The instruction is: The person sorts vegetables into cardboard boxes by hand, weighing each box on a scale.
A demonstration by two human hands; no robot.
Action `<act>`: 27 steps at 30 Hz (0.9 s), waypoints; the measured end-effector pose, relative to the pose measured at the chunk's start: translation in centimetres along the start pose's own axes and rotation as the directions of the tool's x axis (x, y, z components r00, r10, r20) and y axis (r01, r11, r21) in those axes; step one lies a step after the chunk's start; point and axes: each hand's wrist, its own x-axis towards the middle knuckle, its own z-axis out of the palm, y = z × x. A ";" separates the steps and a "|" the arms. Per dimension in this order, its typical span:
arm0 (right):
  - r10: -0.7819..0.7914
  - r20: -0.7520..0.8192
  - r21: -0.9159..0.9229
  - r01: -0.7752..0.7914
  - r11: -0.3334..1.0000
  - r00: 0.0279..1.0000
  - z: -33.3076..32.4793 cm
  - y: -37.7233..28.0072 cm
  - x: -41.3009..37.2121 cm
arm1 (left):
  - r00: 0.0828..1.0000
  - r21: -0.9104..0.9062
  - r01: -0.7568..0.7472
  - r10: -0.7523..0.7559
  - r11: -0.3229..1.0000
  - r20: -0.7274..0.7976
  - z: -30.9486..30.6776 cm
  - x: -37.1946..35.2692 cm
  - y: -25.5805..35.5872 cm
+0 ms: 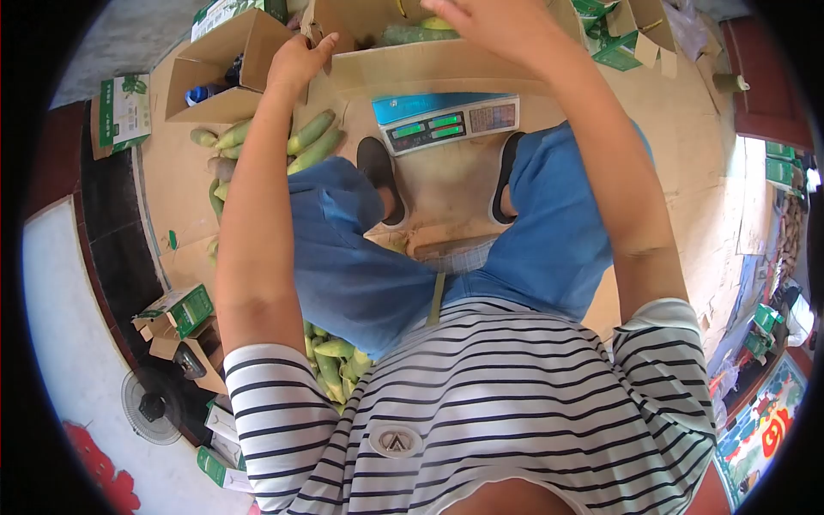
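An open cardboard box (429, 70) stands on a blue digital scale (446, 118) with lit green displays. Inside the box lie green vegetables (416, 34). My left hand (300, 62) is at the box's left edge, thumb and fingers close together on the cardboard there. Over the box's right part is my right hand (481, 21), partly cut by the top of the view; its visible fingers are apart and hold nothing that shows. Long green vegetables (313, 137) lie on the floor beside my left forearm.
Another open box (215, 73) with a blue-capped item stands at the left. More vegetables (335, 365) lie beside my left leg. A fan (153, 406) and small green-white boxes (184, 309) are at the lower left. Green cartons (618, 43) stand at the upper right.
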 end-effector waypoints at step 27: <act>0.786 0.206 -0.272 -0.738 0.618 0.583 1.2 14.9 -12.2 | 0.984 -0.228 -0.037 0.075 0.973 0.162 0.9 3.4 0.3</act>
